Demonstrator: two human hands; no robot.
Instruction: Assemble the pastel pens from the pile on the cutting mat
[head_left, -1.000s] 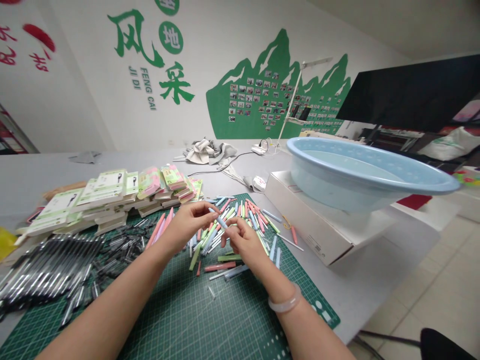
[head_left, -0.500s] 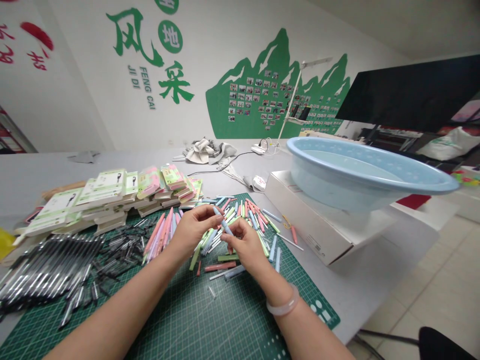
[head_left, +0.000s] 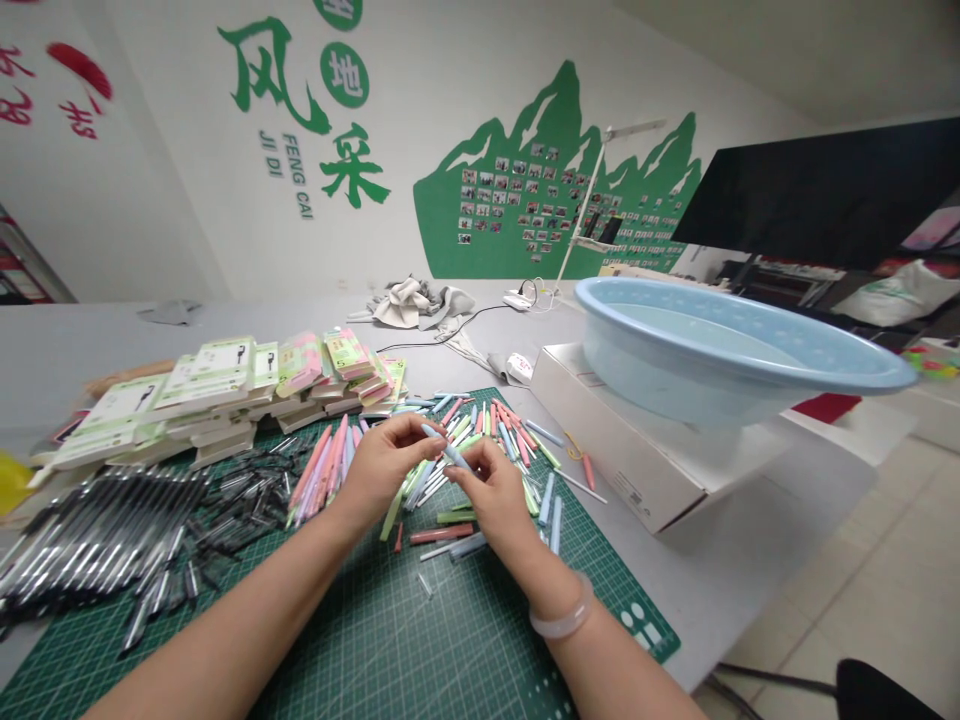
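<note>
A light blue pen [head_left: 454,456] is held between my two hands above the green cutting mat [head_left: 360,620]. My left hand [head_left: 386,455] pinches its upper left end between thumb and fingers. On its lower right end close the fingers of my right hand [head_left: 491,492]. Beneath and behind the hands lie loose pen parts [head_left: 510,430] in pink, green, blue and white. A row of pink and purple pens [head_left: 322,470] rests just left of my left hand. In front of my right hand are a red pen barrel [head_left: 441,534] and a small clear tube [head_left: 425,586].
Black clear-barrelled pens [head_left: 112,540] and black pen parts [head_left: 255,490] cover the left of the mat. Behind them, small boxes [head_left: 217,370] are stacked. A blue basin [head_left: 675,370] stands on a white carton [head_left: 622,460] at the right. Gray gloves [head_left: 412,300] lie farther back.
Both hands stay on the light blue pen, which now lies a little flatter. My right hand has shifted very slightly; the items on the table look unchanged.
</note>
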